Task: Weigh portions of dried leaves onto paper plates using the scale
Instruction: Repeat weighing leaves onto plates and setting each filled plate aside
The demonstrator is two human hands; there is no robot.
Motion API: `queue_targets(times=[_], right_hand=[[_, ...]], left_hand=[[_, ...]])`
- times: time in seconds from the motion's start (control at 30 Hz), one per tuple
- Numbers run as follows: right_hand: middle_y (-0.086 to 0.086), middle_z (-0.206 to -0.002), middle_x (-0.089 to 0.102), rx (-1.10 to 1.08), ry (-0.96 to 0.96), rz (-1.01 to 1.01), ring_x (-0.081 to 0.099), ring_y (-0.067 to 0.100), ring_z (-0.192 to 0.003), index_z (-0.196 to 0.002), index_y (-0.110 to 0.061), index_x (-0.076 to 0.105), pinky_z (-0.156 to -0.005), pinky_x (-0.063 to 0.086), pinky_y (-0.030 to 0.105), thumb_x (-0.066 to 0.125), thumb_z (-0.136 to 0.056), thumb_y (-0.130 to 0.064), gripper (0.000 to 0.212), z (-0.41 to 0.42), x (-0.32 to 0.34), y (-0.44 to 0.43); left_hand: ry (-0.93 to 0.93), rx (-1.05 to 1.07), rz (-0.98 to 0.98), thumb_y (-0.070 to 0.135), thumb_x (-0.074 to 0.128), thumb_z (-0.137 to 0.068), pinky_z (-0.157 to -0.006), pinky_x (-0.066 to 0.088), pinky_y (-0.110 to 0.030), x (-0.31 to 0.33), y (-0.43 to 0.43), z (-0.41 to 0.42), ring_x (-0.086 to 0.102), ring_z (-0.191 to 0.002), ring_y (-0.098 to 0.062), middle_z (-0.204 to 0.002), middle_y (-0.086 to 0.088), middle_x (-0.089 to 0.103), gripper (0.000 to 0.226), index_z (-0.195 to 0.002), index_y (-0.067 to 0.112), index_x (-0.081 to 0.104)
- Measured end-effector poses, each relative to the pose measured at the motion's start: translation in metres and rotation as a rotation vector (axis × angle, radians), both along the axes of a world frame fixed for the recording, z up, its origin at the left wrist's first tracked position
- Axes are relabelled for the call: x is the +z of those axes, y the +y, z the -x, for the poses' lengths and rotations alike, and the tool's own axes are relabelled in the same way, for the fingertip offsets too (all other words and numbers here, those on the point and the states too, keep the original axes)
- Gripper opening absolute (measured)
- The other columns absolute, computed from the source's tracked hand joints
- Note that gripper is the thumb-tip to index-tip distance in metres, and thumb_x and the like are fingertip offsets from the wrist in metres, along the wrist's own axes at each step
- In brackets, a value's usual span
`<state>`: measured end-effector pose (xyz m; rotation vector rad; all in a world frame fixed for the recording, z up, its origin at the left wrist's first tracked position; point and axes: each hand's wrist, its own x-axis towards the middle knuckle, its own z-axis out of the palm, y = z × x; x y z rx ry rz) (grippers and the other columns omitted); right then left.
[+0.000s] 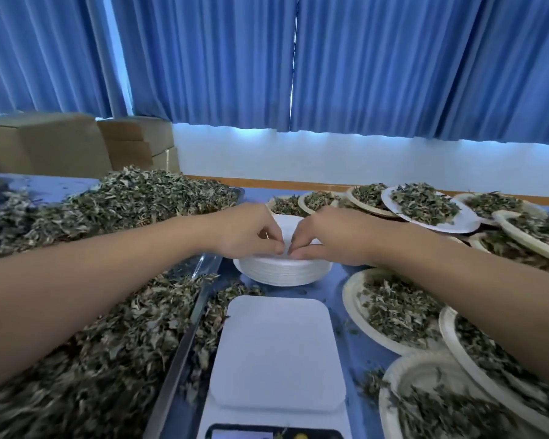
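You are reaching both bare forearms in from the lower left and lower right edges of the frame, converging toward its centre. Your left hand [251, 232] is lying knuckles up just left of centre, fingers curled down, thumb and fingertips pinching the near rim of the plate [285, 224]. Your right hand [327, 237] is mirroring it just right of centre, pinching the same rim. The two sets of fingertips are nearly touching. Both wrists are lying straight.

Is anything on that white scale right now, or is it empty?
Empty. The scale shows a bare white top, no plate or leaves. The left hand and right hand pinch at the plate stack behind it.
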<state>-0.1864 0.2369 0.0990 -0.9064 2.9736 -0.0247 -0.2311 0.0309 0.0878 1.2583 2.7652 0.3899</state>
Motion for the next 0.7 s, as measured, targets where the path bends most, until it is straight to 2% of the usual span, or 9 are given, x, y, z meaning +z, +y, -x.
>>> queue_targets(times=[0.03,0.13,0.2,0.3,0.43,0.6,0.7], right_hand=[[-0.012,-0.108,0.075,0.006,0.000,0.028,0.068,0.020,-0.096,-0.107,-0.035,0.078,-0.087,0.054,0.046,0.058,-0.101,-0.042,0.022,-0.001,0.000,0.000],[-0.019,-0.111,0.072,0.022,0.001,0.088,0.066,0.011,-0.098,-0.103,-0.035,0.079,-0.089,0.053,0.043,0.061,-0.099,-0.044,0.020,-0.006,-0.001,0.001],[-0.021,-0.111,0.071,0.047,0.009,0.092,0.065,0.008,-0.097,-0.103,-0.035,0.079,-0.089,0.052,0.041,0.062,-0.099,-0.044,0.020,-0.009,-0.003,0.001],[-0.019,-0.112,0.071,0.076,0.042,0.065,0.065,0.009,-0.096,-0.104,-0.032,0.079,-0.088,0.052,0.040,0.061,-0.100,-0.042,0.021,-0.010,-0.005,0.000],[-0.014,-0.111,0.070,0.092,0.085,-0.038,0.064,0.014,-0.094,-0.103,-0.025,0.078,-0.085,0.051,0.041,0.055,-0.103,-0.041,0.028,-0.012,-0.005,-0.002],[-0.007,-0.114,0.063,0.162,0.237,-0.285,0.061,0.020,-0.098,-0.110,-0.020,0.069,-0.084,0.050,0.040,0.034,-0.109,-0.040,0.040,-0.020,-0.010,-0.009],[-0.003,-0.116,0.057,0.217,0.310,-0.387,0.057,0.021,-0.104,-0.119,-0.019,0.061,-0.086,0.049,0.039,0.033,-0.109,-0.027,0.030,-0.024,-0.015,-0.008]], left_hand=[[-0.012,-0.014,-0.029,0.031,0.061,-0.099,-0.078,0.052,-0.041,-0.002,-0.003,-0.001,0.068,-0.085,-0.023,-0.092,-0.004,0.076,0.024,-0.095,0.017,0.080],[-0.042,-0.056,-0.107,0.032,0.068,-0.095,-0.075,0.046,-0.013,-0.007,-0.009,-0.005,0.067,-0.090,-0.003,-0.098,0.012,0.076,0.016,-0.099,0.025,0.081],[-0.044,-0.077,-0.129,0.032,0.072,-0.093,-0.073,0.041,-0.006,-0.010,-0.013,-0.004,0.066,-0.091,0.004,-0.100,0.016,0.075,0.013,-0.101,0.028,0.081],[-0.036,-0.081,-0.160,0.029,0.075,-0.090,-0.073,0.037,-0.004,-0.016,-0.019,-0.002,0.063,-0.091,0.009,-0.104,0.018,0.074,0.016,-0.105,0.026,0.080],[-0.001,-0.106,-0.169,0.026,0.074,-0.092,-0.076,0.036,-0.003,-0.017,-0.023,-0.004,0.063,-0.092,0.006,-0.105,0.017,0.073,0.016,-0.106,0.023,0.080],[-0.002,-0.099,-0.174,0.023,0.073,-0.093,-0.071,0.036,-0.003,-0.016,-0.024,-0.006,0.062,-0.085,0.010,-0.103,0.017,0.073,0.015,-0.105,0.021,0.081],[-0.005,-0.089,-0.178,0.025,0.072,-0.093,-0.071,0.036,-0.004,-0.015,-0.023,-0.008,0.062,-0.085,0.009,-0.105,0.016,0.073,0.015,-0.105,0.022,0.080]])
